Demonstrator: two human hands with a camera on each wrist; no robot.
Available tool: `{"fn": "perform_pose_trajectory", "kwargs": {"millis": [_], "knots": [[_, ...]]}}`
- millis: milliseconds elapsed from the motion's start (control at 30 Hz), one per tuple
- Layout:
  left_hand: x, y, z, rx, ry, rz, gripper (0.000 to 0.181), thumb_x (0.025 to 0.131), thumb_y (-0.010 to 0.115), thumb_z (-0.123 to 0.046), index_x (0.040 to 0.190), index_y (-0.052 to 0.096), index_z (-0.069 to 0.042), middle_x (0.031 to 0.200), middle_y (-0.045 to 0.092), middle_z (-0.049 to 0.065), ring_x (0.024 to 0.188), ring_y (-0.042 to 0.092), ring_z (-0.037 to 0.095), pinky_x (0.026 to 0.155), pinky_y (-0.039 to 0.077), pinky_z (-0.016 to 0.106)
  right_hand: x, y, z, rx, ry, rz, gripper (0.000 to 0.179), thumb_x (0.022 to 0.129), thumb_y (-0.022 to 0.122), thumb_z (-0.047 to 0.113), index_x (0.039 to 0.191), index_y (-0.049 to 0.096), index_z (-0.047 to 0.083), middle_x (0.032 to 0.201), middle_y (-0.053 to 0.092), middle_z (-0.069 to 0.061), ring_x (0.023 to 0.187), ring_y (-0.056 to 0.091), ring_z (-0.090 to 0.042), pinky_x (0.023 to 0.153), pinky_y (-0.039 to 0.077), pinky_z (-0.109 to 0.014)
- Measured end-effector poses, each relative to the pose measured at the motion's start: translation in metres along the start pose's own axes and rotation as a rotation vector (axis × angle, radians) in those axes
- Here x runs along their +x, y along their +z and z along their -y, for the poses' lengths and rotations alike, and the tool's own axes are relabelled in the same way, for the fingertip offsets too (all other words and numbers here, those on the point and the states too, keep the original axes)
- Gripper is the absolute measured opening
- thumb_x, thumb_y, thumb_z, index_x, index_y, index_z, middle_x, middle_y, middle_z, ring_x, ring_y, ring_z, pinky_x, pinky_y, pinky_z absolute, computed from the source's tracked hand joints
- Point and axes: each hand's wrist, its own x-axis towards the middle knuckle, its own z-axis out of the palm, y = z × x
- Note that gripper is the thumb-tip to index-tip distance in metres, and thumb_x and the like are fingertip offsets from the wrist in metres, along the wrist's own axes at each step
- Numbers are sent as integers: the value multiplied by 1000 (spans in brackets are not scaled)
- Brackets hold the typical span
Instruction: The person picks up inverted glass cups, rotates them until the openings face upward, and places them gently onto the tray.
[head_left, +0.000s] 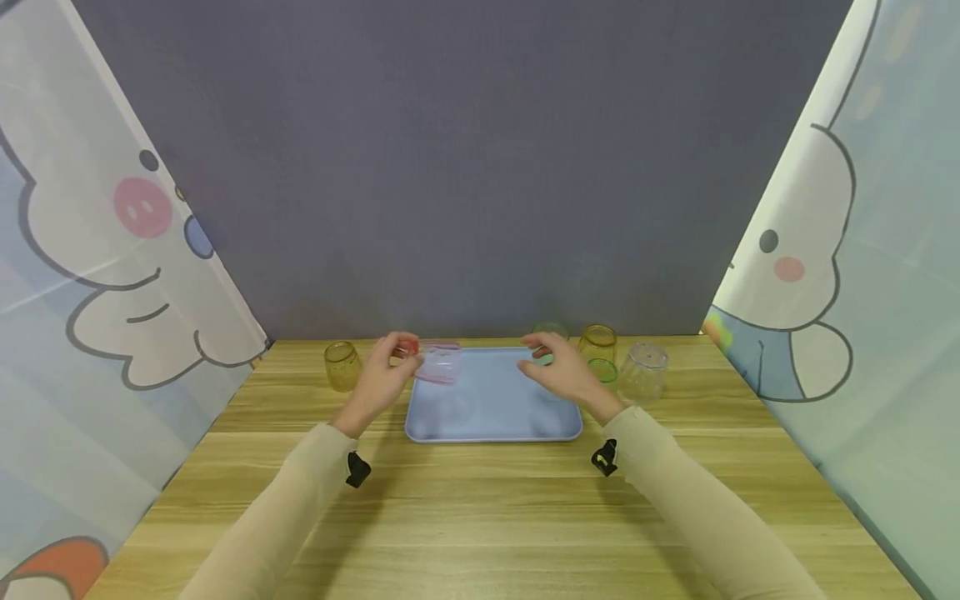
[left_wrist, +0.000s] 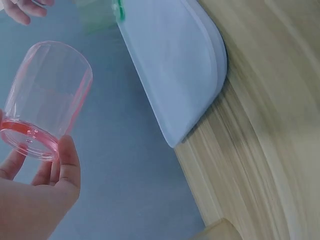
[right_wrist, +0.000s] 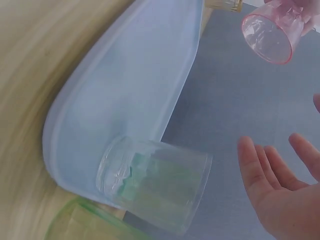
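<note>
My left hand (head_left: 381, 379) grips a transparent pink cup (head_left: 441, 365) by its base, above the back left of a pale blue tray (head_left: 495, 412). The cup lies on its side in the air, its mouth facing right. In the left wrist view, fingers and thumb surround the thick red-tinted base of the pink cup (left_wrist: 47, 95). Over the tray's right side hovers my right hand (head_left: 564, 371), fingers parted and holding nothing. The right wrist view shows that hand (right_wrist: 285, 190) apart from the pink cup and beside a clear cup (right_wrist: 155, 185).
An amber cup (head_left: 342, 367) stands left of the tray on the wooden table (head_left: 480, 517). To the tray's right are another amber cup (head_left: 598, 340), a green cup (head_left: 602, 371) and a clear faceted cup (head_left: 645, 372). A grey panel (head_left: 480, 167) rises behind the table.
</note>
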Motion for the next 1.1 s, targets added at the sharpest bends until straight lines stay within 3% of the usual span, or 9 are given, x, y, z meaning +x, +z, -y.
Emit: {"fn": "perform_pose_trajectory", "kwargs": {"millis": [233,500,700,833,1100], "knots": [[0,5,0,-82,-20,-5,34,99,65,-16,128,60,1,117,61,18,101,60,31,77,53,32,-2,3,1,90,-2,-22,49,96,69,24,139,58,7,133,59,-14,119,59,-35,95,51,-51],[-3,7,-3,-144,-97,34,36,103,58,-13,134,54,5,126,58,22,107,59,34,82,52,29,-4,9,-2,180,7,-8,48,96,70,23,140,58,8,135,59,-15,120,59,-33,93,52,-51],[-5,10,1,-287,-160,58,37,103,59,-17,135,53,1,131,54,20,113,57,37,85,54,31,-5,13,-1,233,37,-3,49,96,71,24,141,58,10,136,59,-13,122,59,-31,94,53,-50],[-5,12,0,-379,-183,49,38,102,58,-14,135,52,5,132,52,22,116,56,35,85,56,33,-6,15,0,251,56,-6,48,95,72,25,140,59,12,135,60,-11,121,59,-31,94,53,-49],[-7,14,-2,-472,-192,77,37,104,55,-14,135,51,4,133,50,19,116,55,31,89,56,39,-5,20,-1,357,69,-2,51,96,71,22,142,55,4,135,59,-16,111,64,-31,91,55,-43]]}}
